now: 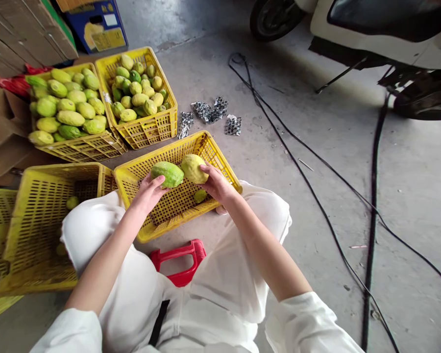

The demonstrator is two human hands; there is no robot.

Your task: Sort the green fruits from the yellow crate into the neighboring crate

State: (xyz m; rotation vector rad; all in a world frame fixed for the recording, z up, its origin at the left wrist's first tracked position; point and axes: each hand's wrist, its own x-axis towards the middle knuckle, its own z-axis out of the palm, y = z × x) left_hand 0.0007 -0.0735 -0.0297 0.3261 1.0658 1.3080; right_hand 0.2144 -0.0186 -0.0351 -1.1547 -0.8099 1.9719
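My left hand (147, 192) is closed round a green fruit (167, 174). My right hand (216, 184) grips a yellow fruit (192, 167) right beside it. Both are held over a yellow plastic crate (224, 171) between my knees. That crate is almost bare, with one small green fruit (200, 195) lying in it below my right hand.
Two full yellow crates of green-yellow fruit (68, 105) (137, 93) stand at the back left. Another yellow crate (40, 220) sits left of my knee. A red stool (180, 260) is under me. Black cables (316, 196), foil wrappers (209, 113), cardboard boxes (25, 29) and a scooter (371, 39) surround.
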